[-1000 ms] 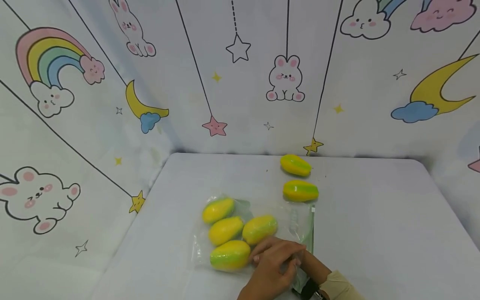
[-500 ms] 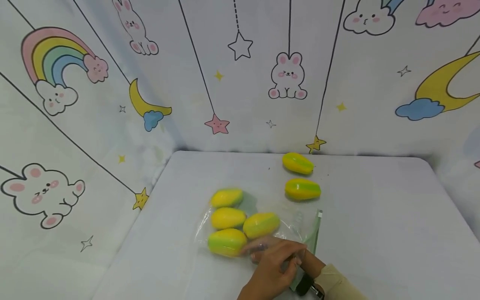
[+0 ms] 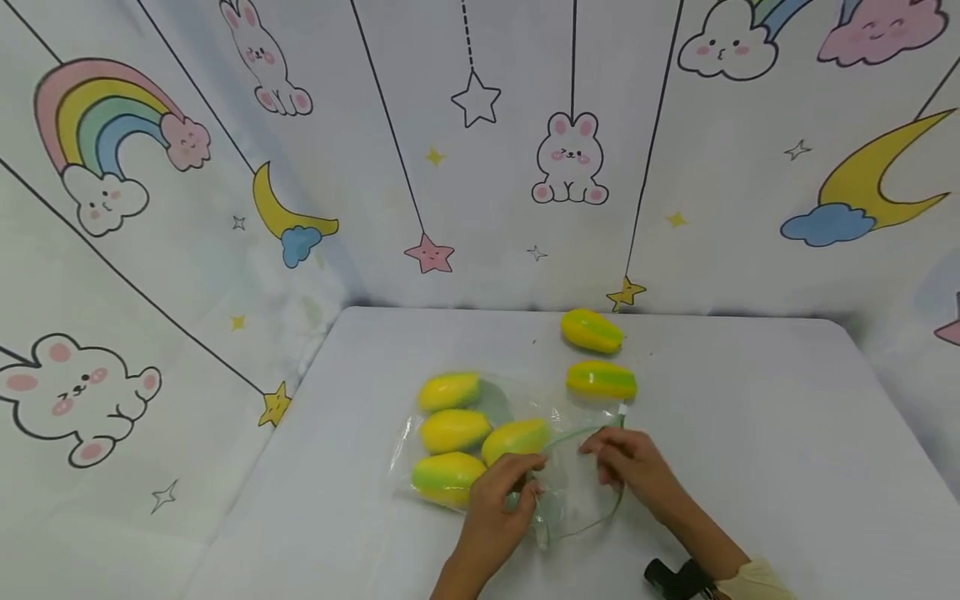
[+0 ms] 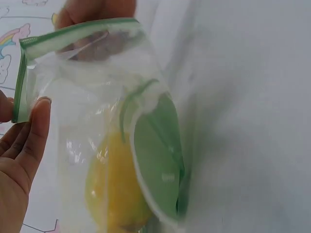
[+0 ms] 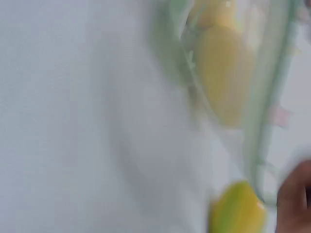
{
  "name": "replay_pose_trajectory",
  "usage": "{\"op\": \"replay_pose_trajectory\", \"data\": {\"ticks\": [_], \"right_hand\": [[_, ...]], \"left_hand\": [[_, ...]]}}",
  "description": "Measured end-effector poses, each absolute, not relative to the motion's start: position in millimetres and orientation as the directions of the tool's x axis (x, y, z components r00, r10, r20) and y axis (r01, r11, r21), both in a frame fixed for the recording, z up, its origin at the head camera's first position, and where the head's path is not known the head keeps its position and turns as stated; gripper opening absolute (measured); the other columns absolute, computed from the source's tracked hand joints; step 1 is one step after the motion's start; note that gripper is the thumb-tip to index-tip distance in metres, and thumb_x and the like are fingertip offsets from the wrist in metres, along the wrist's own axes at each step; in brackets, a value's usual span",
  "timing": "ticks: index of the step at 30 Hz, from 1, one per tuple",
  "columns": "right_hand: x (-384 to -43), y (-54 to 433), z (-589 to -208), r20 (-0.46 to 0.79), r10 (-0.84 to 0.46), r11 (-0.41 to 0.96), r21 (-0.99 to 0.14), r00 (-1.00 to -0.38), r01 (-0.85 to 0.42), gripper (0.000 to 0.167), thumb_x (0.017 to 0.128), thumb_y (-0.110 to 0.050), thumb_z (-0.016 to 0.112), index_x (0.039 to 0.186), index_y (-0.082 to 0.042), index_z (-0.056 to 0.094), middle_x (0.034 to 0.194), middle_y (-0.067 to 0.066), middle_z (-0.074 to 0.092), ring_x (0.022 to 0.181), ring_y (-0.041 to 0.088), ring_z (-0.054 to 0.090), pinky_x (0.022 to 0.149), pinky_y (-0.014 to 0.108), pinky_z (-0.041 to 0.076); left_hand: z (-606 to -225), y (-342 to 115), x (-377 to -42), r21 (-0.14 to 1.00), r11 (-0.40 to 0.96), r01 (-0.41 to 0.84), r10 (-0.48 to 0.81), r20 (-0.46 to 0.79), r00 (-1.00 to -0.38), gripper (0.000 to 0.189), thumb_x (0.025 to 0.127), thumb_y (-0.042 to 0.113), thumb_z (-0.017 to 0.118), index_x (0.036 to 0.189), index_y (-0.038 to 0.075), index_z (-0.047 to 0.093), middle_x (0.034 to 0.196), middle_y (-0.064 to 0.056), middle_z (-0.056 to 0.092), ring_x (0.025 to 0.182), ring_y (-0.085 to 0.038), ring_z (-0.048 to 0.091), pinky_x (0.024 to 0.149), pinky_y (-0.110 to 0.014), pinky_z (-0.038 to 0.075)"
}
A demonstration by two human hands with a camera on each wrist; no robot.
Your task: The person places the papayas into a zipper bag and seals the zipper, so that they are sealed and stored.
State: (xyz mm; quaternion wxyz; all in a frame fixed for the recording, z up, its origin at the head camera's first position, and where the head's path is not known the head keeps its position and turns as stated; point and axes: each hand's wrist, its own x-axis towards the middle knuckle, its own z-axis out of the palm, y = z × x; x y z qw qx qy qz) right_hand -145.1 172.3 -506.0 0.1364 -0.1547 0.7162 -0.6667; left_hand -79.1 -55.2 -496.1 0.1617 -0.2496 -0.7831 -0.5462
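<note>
A clear zip bag point(image 3: 525, 400) with a green-edged mouth lies on the table, its mouth spread toward the right. Several yellow-green fruits that look like papayas point(image 3: 448, 477) are inside it. My left hand point(image 3: 498, 508) pinches the near-left side of the mouth; in the left wrist view its fingers point(image 4: 36, 131) are at the green zip strip point(image 4: 77, 33). On the far-right side of the mouth, my right hand point(image 3: 637, 467) has curled fingers on the rim. The right wrist view is blurred, with the right hand point(image 5: 295, 196) beside the green strip.
Two more papaya-like fruits, one nearer point(image 3: 602, 380) and one farther point(image 3: 591, 331), lie on the white table point(image 3: 750, 433) beyond the bag. A wall sheet point(image 3: 502, 183) printed with cartoon figures stands behind. A black wrist device point(image 3: 678, 579) is on the right forearm.
My hands, overlapped at the bag before, have moved apart: the right hand went right and away, the left slightly left. The bag's mouth has spread wide. The bagged fruits shifted slightly away from me.
</note>
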Motion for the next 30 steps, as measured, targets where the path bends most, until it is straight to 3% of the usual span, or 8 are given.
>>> {"op": "replay_pose_trajectory", "data": {"ticks": [2,4,7,11,14,17,23,30], "right_hand": [[-150,182,-497,0.126,-0.156,-0.046,-0.992,-0.98,-0.12,0.026,0.103,-0.006,0.047,0.098,0.015,0.062,0.056,0.0,0.051,0.047,0.009,0.043,0.038,0.03,0.038],[-160,190,-492,0.187,0.075,-0.044,-0.981,-0.98,-0.19,0.026,0.102,-0.007,0.049,0.096,0.013,0.063,0.056,0.004,0.051,0.046,0.012,0.043,0.039,0.03,0.037],[-179,196,-495,0.252,0.218,0.18,-0.96,-0.943,-0.215,0.019,0.1,-0.011,0.055,0.099,0.003,0.067,0.071,0.007,0.062,0.059,0.015,0.055,0.048,0.021,0.045],[-200,199,-505,0.28,0.079,0.565,-0.803,-0.957,-0.189,0.029,0.095,-0.009,0.059,0.123,-0.001,0.06,0.121,0.018,0.063,0.106,0.03,0.06,0.089,0.038,0.054],[-212,200,-512,0.201,-0.071,0.684,-0.703,-0.977,-0.194,0.052,0.089,-0.002,0.057,0.14,0.001,0.044,0.147,0.026,0.041,0.132,0.044,0.041,0.107,0.062,0.036],[-223,199,-520,0.122,-0.151,0.738,-0.646,-0.981,-0.194,0.067,0.084,0.003,0.059,0.146,-0.001,0.036,0.155,0.026,0.028,0.141,0.047,0.027,0.113,0.067,0.023],[-236,195,-527,0.09,-0.244,0.831,-0.494,-0.965,-0.256,0.069,0.081,0.007,0.066,0.143,-0.002,0.039,0.142,0.025,0.047,0.126,0.044,0.047,0.106,0.062,0.038],[-233,211,-524,0.14,-0.178,0.819,-0.527,-0.974,-0.226,0.084,0.088,-0.025,0.072,0.155,-0.018,0.023,0.116,0.028,0.06,0.094,0.037,0.057,0.08,0.056,0.05]], "left_hand": [[-497,-62,-78,0.788,0.294,0.54,0.201,0.502,-0.841,0.044,0.087,-0.014,0.061,0.123,0.013,0.063,0.107,-0.004,0.065,0.079,-0.014,0.066,0.072,-0.021,0.058],[-499,-66,-75,0.794,0.309,0.524,0.201,0.484,-0.852,0.044,0.088,-0.012,0.062,0.124,0.013,0.062,0.106,-0.005,0.064,0.08,-0.013,0.066,0.072,-0.021,0.059],[-503,-70,-70,0.801,0.332,0.499,0.181,0.465,-0.867,0.042,0.087,-0.011,0.065,0.122,0.013,0.063,0.106,-0.007,0.065,0.079,-0.012,0.065,0.071,-0.021,0.058],[-505,-73,-70,0.821,0.339,0.459,0.134,0.441,-0.888,0.04,0.086,-0.009,0.068,0.12,0.012,0.065,0.107,-0.004,0.066,0.079,-0.014,0.064,0.071,-0.022,0.059],[-504,-74,-71,0.839,0.336,0.429,0.126,0.411,-0.903,0.04,0.087,-0.007,0.067,0.121,0.014,0.065,0.108,-0.001,0.066,0.081,-0.015,0.065,0.072,-0.022,0.059],[-506,-75,-71,0.847,0.348,0.401,0.125,0.382,-0.916,0.04,0.086,-0.008,0.068,0.12,0.014,0.065,0.107,-0.001,0.067,0.082,-0.015,0.065,0.072,-0.022,0.059],[-510,-72,-72,0.842,0.368,0.396,0.102,0.386,-0.917,0.041,0.08,-0.017,0.068,0.115,0.004,0.066,0.102,-0.011,0.067,0.077,-0.017,0.064,0.069,-0.024,0.059],[-512,-76,-72,0.856,0.347,0.384,0.138,0.358,-0.923,0.036,0.087,-0.007,0.066,0.12,0.009,0.065,0.106,-0.007,0.067,0.081,-0.012,0.063,0.072,-0.023,0.059]]}}
